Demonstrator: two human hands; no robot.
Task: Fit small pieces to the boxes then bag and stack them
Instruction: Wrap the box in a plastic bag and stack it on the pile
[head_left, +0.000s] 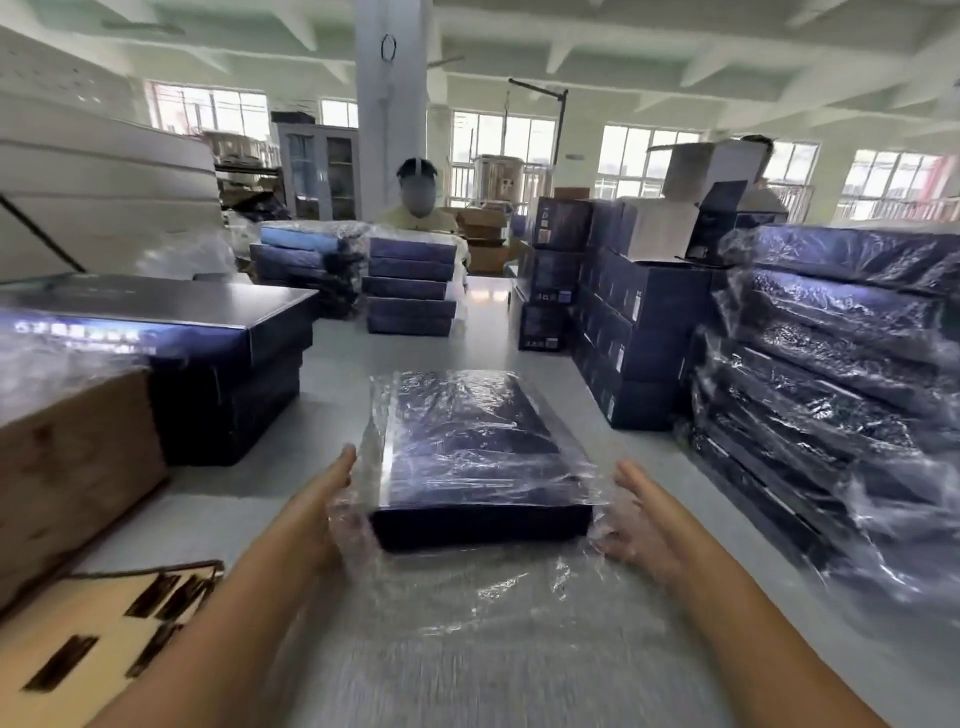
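The grey table (493, 332) runs as an open lane straight ahead of both hands, walled on either side. Outboard of the right hand, close by, stands the bagged stack (831, 374), its crinkled plastic edges bulging toward the lane. Ahead of that hand and further off is a block of plain boxes (634, 332). Outboard and ahead of the left hand sits a dark stack (208, 353), and beside that forearm a brown crate (72, 467) with its corner near the table edge. Under the left elbow lies a slotted sheet (93, 639). The box (467, 441) lies flat on the table between the two hands, long side pointing away, its near end level with the palms. It is inside the bag (493, 587), whose loose mouth spreads toward the person between the forearms. The left hand (322, 514) has straight fingers laid along the box's left edge, against the plastic. The right hand (644, 519) is spread flat, palm facing the box's right edge, its heel veiled by the bag. Whether it touches the box itself I cannot tell.
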